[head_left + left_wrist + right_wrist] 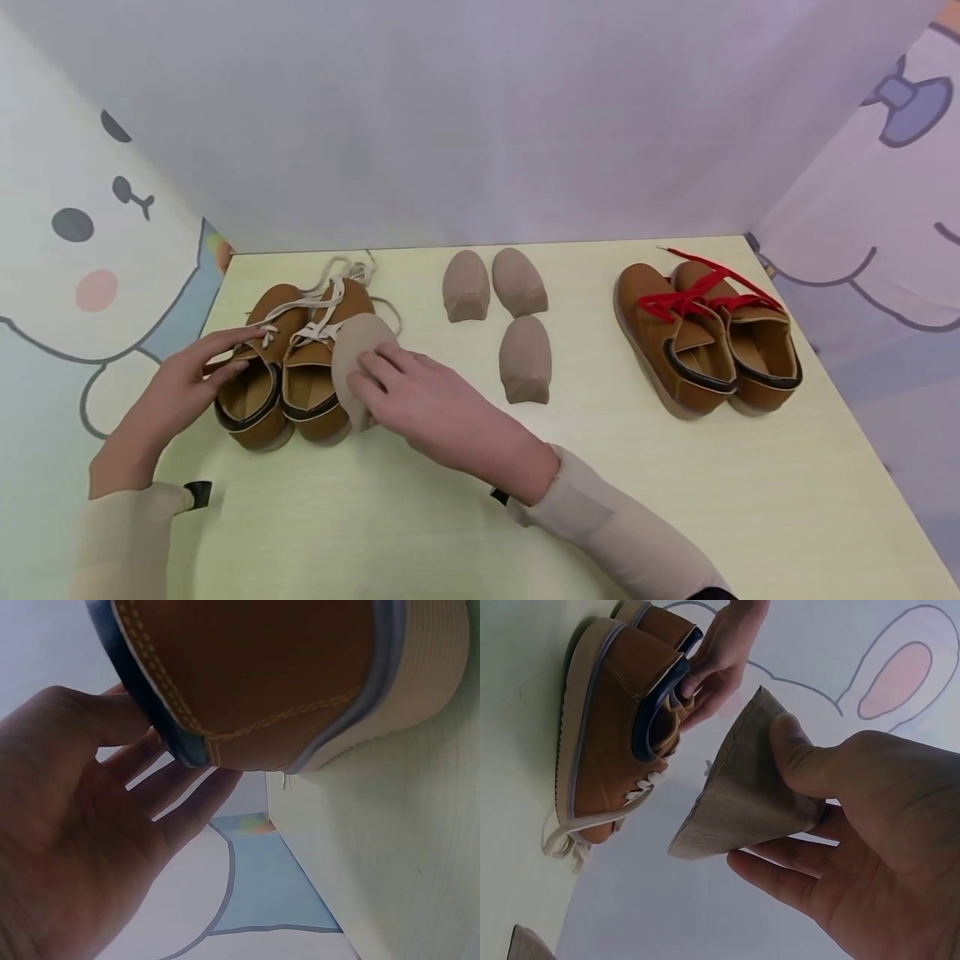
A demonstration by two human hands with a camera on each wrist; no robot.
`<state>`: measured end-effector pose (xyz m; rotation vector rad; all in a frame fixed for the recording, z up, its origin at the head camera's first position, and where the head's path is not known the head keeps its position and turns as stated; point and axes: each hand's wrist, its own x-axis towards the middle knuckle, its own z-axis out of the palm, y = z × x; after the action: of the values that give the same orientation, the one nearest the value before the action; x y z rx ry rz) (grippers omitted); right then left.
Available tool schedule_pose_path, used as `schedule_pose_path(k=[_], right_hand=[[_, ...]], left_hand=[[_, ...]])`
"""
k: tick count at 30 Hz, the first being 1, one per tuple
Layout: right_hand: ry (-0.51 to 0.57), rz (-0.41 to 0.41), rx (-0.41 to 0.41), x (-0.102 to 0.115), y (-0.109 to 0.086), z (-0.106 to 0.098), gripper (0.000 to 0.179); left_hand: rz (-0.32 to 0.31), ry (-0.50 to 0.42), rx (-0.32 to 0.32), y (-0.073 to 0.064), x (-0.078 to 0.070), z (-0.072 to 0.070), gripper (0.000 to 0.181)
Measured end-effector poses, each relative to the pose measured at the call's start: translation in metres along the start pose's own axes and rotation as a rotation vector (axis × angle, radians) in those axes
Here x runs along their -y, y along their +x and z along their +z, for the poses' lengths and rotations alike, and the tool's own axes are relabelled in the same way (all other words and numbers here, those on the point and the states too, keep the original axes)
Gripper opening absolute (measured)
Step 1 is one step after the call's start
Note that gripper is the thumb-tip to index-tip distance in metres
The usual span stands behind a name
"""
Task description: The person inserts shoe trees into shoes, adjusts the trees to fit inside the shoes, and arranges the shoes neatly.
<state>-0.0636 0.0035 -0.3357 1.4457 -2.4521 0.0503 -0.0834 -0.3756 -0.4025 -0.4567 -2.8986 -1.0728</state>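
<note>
A brown shoe with white laces [255,435] stands at the left end of the table, its mate [324,429] close against its right side. My left hand [183,383] grips the collar of the left shoe, thumb at the opening and fingers along its outer side; the left wrist view shows the heel [255,675] near the hand. My right hand [442,412] holds a beige toe-shaped shoe insert [360,346] above the right edge of the mate. The right wrist view shows this insert [757,780] pinched between thumb and fingers, apart from the shoes.
Three more beige inserts lie mid-table: two at the back, one left [465,285] and one right [520,282], and another [525,358] nearer. Two brown shoes with red laces [697,392] stand at the right. A pale wall [480,125] rises behind the table.
</note>
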Motion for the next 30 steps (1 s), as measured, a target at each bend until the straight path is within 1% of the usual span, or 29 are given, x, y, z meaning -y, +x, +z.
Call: schedule_pose_path(k=[3,6,9,13,15,18,22,26,28,30], right_hand=[[0.016,-0.016,-0.004,0.002,0.004,0.001,0.043],[0.054,-0.032,0.012,0.003,0.010,0.002,0.041],[0.095,-0.048,0.037,0.005,0.016,0.003,0.043],[0.123,-0.065,0.060,0.006,0.023,0.005,0.046],[0.138,-0.071,0.072,0.006,0.026,0.006,0.047],[0.165,-0.083,0.094,0.006,0.030,0.008,0.048],[0.193,-0.096,0.124,0.008,0.036,0.008,0.049],[0.188,-0.112,0.142,0.011,0.041,0.008,0.048],[0.183,-0.121,0.148,0.012,0.044,0.007,0.047],[0.180,-0.131,0.156,0.013,0.047,0.007,0.047]], left_hand=[[-0.012,0.002,0.004,-0.001,0.001,-0.001,0.048],[-0.018,0.003,0.005,0.000,0.002,-0.001,0.048],[-0.020,0.000,0.003,0.002,0.002,-0.001,0.048],[-0.029,-0.015,-0.005,0.003,0.002,-0.001,0.048],[-0.027,-0.003,-0.010,0.003,0.001,-0.001,0.048],[-0.021,0.049,-0.034,0.002,0.000,-0.001,0.048],[0.013,0.154,-0.076,0.002,-0.002,0.000,0.046],[0.041,0.241,-0.102,0.001,-0.006,0.000,0.047],[0.016,0.262,-0.105,0.000,-0.008,-0.001,0.048],[-0.052,0.249,-0.093,-0.001,-0.011,-0.001,0.048]])
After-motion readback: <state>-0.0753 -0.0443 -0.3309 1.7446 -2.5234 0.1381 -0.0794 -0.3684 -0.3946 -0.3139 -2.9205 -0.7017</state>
